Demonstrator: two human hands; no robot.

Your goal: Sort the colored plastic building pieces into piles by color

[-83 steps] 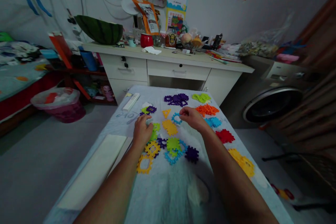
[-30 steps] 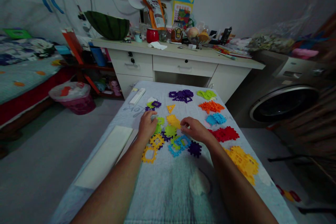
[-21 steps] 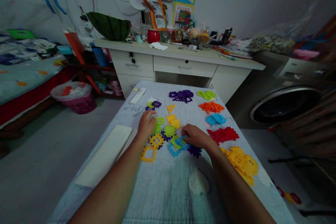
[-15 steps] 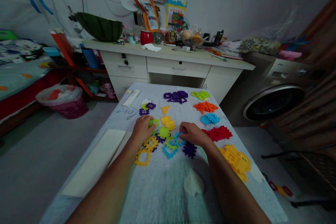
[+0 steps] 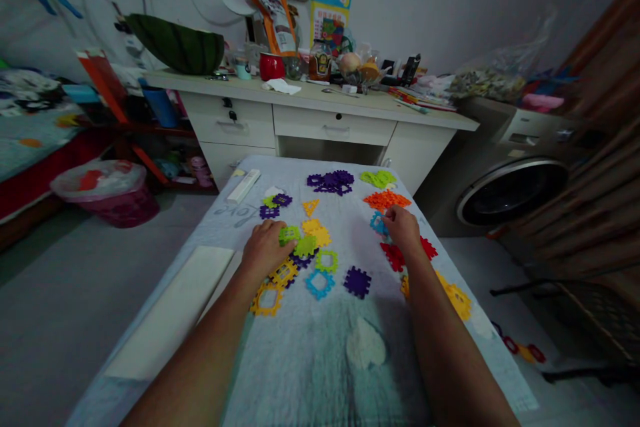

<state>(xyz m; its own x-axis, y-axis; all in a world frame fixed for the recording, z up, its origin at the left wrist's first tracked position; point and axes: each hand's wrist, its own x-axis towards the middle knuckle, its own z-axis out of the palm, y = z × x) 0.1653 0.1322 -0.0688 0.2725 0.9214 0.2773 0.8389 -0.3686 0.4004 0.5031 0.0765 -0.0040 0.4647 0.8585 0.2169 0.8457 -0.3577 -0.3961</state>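
Note:
My left hand point(image 5: 266, 247) is closed around a light green interlocking piece point(image 5: 289, 235), gripped between thumb and fingers. Against it lie another light green piece point(image 5: 306, 246), yellow pieces point(image 5: 316, 232), purple ones and a yellow open frame point(image 5: 267, 299). At the right, my right hand point(image 5: 403, 227) pinches a blue piece point(image 5: 379, 223) at the blue pile, which the hand mostly covers. Between the hands lie a green open frame point(image 5: 327, 261), a blue open frame point(image 5: 320, 284) and a solid purple square point(image 5: 357, 282).
Sorted piles line the table's right: light green point(image 5: 379, 179), orange point(image 5: 387, 200), red point(image 5: 394, 256) and yellow point(image 5: 456, 299). A purple pile point(image 5: 331, 181) sits at the back. A white board point(image 5: 173, 310) lies left, and a desk point(image 5: 330, 102) stands behind the table.
My right hand has moved right and away from me with a blue piece, from the middle cluster to the blue pile. My left hand stays by the green pieces. The view has shifted slightly.

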